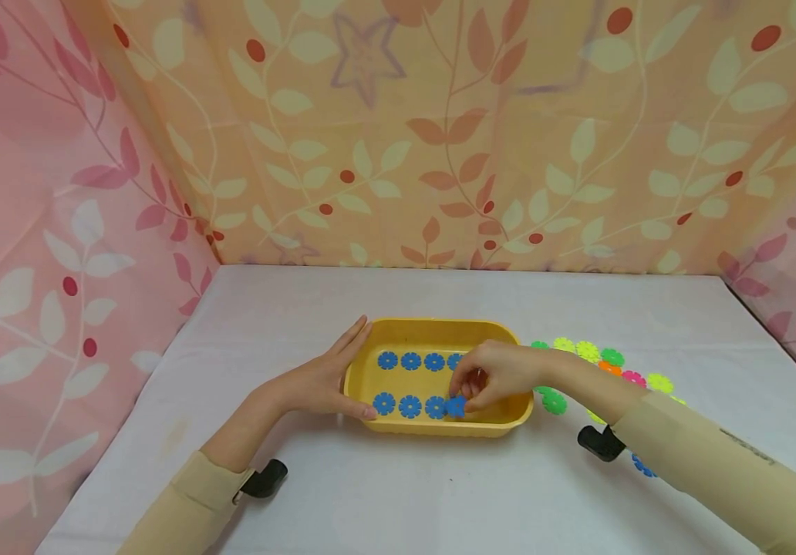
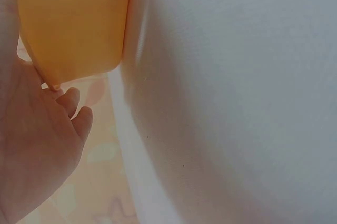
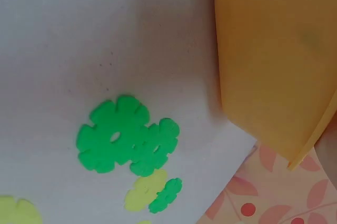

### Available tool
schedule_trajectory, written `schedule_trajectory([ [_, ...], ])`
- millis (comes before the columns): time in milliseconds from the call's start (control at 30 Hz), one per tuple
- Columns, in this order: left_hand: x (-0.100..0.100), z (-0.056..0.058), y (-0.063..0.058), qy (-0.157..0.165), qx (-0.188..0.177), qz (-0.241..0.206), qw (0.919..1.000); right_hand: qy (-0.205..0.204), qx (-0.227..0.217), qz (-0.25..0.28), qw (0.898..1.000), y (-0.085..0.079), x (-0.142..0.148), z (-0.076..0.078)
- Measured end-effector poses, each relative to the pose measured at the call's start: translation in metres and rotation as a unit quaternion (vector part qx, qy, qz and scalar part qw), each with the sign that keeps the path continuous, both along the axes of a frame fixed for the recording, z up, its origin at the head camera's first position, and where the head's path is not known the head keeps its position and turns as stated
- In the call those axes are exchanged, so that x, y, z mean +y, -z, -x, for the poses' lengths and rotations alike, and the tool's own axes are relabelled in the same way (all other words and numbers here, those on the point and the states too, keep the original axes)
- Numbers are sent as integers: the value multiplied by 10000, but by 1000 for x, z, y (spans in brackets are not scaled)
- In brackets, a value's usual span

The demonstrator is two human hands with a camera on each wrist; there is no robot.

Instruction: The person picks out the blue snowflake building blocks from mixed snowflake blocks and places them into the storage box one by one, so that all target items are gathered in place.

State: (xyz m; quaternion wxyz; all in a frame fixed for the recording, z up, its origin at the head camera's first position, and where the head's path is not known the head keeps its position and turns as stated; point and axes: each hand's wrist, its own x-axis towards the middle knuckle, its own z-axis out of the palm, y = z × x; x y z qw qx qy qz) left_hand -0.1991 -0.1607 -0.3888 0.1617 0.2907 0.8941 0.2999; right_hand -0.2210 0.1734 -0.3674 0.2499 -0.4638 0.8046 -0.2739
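Note:
A yellow plastic tray (image 1: 433, 428) stands on the table with two rows of blue snowflake discs (image 1: 409, 406) lying inside. At its left end my left hand (image 1: 325, 381) holds the tray, thumb on the near rim and fingers around the far corner; the left wrist view shows this hand (image 2: 42, 134) against the tray wall (image 2: 73, 24). Over the tray's right part, my right hand (image 1: 498, 374) pinches a blue snowflake disc (image 1: 457, 406) close to the right end of the near row. That hand partly covers the far row's last visible disc (image 1: 455, 361).
Loose green discs (image 1: 554, 401), yellow discs (image 1: 587, 351), an orange disc (image 1: 609, 368) and a pink disc (image 1: 634, 378) lie right of the tray, partly under the right forearm. Another blue disc (image 1: 643, 465) shows beside the sleeve. Patterned curtains (image 1: 398, 154) surround the white table (image 1: 398, 493).

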Motion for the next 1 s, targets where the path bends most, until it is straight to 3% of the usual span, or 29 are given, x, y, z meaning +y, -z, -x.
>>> schedule_trajectory([
  [300,1,0,-1,24,5,0,10000,-76,232,-455,9987,4,-2,1],
  [600,1,1,-1,2,-48,1,10000,-113,813,-403,9958,4,-12,-10],
  [1000,1,-1,-3,-25,-92,25,10000,-7,716,-576,9958,13,-20,-13],
])
